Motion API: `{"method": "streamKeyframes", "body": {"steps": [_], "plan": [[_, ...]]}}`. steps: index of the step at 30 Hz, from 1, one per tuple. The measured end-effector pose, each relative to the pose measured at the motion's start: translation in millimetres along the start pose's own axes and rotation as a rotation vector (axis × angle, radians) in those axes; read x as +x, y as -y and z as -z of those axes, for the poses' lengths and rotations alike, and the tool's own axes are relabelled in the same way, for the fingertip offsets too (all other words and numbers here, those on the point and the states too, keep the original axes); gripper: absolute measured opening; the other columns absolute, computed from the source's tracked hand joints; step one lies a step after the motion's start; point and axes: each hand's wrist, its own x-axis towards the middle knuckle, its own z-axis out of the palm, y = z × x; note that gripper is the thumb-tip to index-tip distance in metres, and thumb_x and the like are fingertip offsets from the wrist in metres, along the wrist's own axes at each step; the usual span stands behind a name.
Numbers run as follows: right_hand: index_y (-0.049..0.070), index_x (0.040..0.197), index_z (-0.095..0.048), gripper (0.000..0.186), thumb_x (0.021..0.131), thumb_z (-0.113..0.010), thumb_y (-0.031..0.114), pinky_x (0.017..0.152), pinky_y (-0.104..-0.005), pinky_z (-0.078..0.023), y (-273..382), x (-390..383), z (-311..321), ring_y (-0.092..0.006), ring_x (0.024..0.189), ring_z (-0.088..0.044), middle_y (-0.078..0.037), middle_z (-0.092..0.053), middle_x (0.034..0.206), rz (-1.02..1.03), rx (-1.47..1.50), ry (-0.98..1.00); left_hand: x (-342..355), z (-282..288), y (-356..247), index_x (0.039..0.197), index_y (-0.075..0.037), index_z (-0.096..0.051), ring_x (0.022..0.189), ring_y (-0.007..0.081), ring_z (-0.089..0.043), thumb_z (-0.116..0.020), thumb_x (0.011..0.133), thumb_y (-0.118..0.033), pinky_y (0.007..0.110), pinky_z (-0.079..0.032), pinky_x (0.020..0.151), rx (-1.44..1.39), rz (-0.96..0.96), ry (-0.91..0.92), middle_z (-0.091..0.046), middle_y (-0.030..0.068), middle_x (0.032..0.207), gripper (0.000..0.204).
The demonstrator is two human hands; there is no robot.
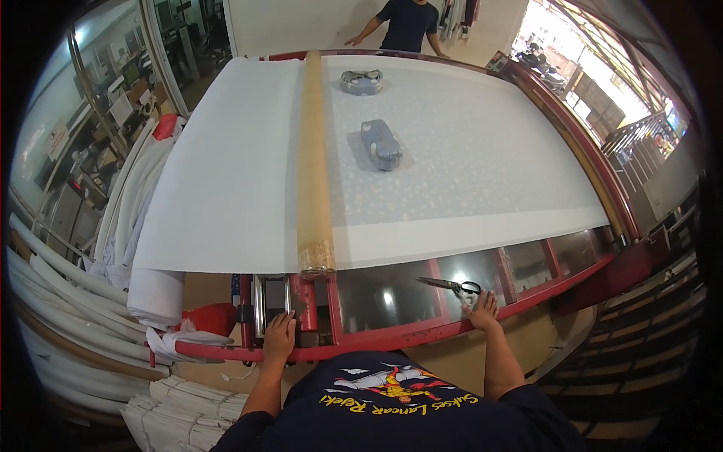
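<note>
My left hand rests on the near red rail beside a shiny metal roller, its fingers stretched out and holding nothing. Flat by the glass-topped edge lies my right hand, fingers apart and empty. Just beyond its fingertips is a pair of scissors with dark handles, blades pointing left. A wide white sheet covers most of the table, with a pale patterned layer on its right part. Across the sheet, from front to back, lies a long tan tube, taped at its near end.
Two grey-blue wrapped bundles sit on the patterned layer. A person in a dark shirt stands at the far edge. Long white rolls are stacked at the left, near a red bag. A red frame borders the table.
</note>
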Motion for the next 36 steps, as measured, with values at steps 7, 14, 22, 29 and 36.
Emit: {"method": "streamKeyframes", "body": {"steps": [7,14,22,29,36], "plan": [[0.013,0.162,0.010,0.115,0.087,-0.046,0.080,0.123,-0.0541,0.007,-4.3,1.0,-2.8,-0.0369,0.154,0.017,-0.019,0.017,0.167,0.012,0.021,-0.033,-0.2,2.5,-3.9,0.122,-0.004,-0.069,0.112,0.0392,-0.063,-0.053,0.102,-0.024,0.046,-0.050,0.097,-0.005,0.000,0.004,-0.068,0.0186,0.119,0.033],[0.013,0.162,0.009,0.115,0.087,-0.047,0.079,0.123,-0.0537,0.008,-2.7,0.6,-3.1,-0.0370,0.154,0.017,-0.020,0.016,0.168,0.018,0.029,-0.027,-0.2,4.3,-3.3,0.122,-0.005,-0.069,0.112,0.0374,-0.063,-0.052,0.103,-0.026,0.045,-0.050,0.097,0.019,0.005,0.001,-0.068,0.0175,0.120,0.033],[0.013,0.161,0.012,0.112,0.090,-0.049,0.074,0.123,-0.0542,0.007,-1.0,-0.5,-2.7,-0.0369,0.154,0.018,-0.019,0.018,0.167,0.008,0.021,-0.018,-1.7,-6.9,15.3,0.126,-0.007,-0.068,0.107,0.0381,-0.066,-0.050,0.104,-0.031,0.045,-0.052,0.095,-0.069,0.112,0.024,-0.069,0.0172,0.120,0.037],[0.014,0.161,0.012,0.112,0.090,-0.049,0.074,0.123,-0.0537,0.007,0.0,-0.9,0.3,-0.0367,0.154,0.018,-0.019,0.019,0.167,-0.002,0.017,-0.021,66.4,-29.3,52.6,0.150,-0.001,-0.044,0.084,0.0196,-0.066,-0.051,0.103,-0.055,0.036,-0.054,0.074,-0.944,0.836,0.019,-0.054,0.0121,0.148,0.072],[0.014,0.162,0.012,0.114,0.089,-0.049,0.076,0.123,-0.0543,0.007,-0.1,-2.8,-4.5,-0.0375,0.154,0.017,-0.020,0.018,0.167,0.016,0.018,-0.015,137.6,-41.7,56.3,0.129,-0.004,-0.057,0.082,0.0164,-0.056,-0.069,0.095,-0.044,0.031,-0.048,0.072,-1.475,1.006,-0.262,-0.061,0.0089,0.118,0.053]]}}
